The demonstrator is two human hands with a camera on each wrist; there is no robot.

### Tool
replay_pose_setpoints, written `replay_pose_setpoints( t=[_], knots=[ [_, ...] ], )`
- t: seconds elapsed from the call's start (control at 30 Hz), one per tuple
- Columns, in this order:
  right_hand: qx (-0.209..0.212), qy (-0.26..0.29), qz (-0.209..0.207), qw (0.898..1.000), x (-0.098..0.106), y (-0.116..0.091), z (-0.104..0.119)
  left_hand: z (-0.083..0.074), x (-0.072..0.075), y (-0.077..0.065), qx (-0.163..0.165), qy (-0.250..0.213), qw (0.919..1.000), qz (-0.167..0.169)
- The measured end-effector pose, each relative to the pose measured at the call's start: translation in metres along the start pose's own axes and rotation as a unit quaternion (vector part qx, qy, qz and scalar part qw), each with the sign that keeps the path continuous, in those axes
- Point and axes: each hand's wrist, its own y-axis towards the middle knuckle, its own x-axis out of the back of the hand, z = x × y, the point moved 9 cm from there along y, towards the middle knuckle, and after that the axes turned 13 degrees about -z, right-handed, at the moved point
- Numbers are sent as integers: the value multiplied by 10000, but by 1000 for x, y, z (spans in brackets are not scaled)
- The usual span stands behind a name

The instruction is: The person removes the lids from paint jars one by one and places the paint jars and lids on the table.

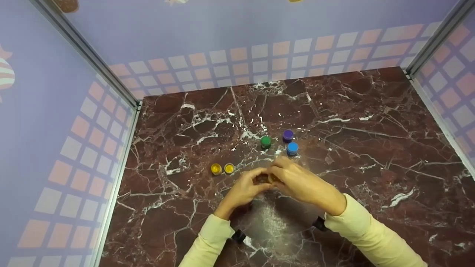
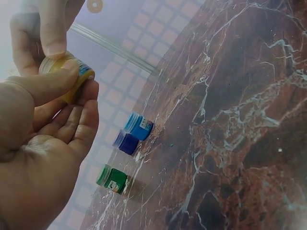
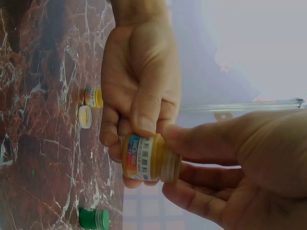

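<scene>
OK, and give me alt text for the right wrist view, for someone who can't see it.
A small yellow jar is held between two hands: the left hand grips its labelled body, the right hand pinches its lid. Behind, on a dark red veined surface, are another yellow jar, a loose lid beside it and a green jar.

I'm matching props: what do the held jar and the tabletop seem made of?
Held jar: likely smooth plastic, perhaps glass; its ribbed cap looks translucent. Tabletop: glossy marble or a printed imitation; white veins and a pale reflection suggest polished stone.
</scene>
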Motion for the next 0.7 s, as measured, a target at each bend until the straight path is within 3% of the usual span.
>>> replay_pose_setpoints(
  t=[0.53,0.7],
  knots=[
    [666,182,321,9971,-12,-11,6,8,-8,-8,19,122,9975,693],
    [565,320,355,9973,-14,-13,4,12,-9,-9,196,-75,9974,692]
  ],
)
